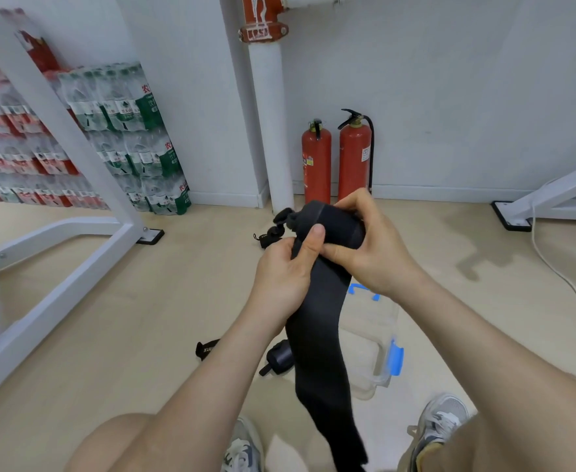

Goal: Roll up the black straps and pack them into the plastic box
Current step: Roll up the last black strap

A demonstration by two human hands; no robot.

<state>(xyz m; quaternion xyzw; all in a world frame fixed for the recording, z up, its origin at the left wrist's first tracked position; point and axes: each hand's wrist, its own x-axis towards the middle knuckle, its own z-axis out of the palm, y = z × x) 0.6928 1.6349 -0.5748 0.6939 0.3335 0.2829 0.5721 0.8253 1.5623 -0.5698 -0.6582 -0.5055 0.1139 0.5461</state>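
I see the wide black strap [317, 338] held up over the floor. The left hand [284, 270] pinches it with the thumb just under the rolled top, the right hand [373, 243] curls round that roll, and the loose tail hangs down between the knees. The clear plastic box [373, 338] sits on the floor just behind the hanging tail, with a rolled strap [278, 356] beside it.

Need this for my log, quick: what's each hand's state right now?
Left hand: closed, pinching the black strap just below its roll.
Right hand: closed, gripping the same strap's rolled end.
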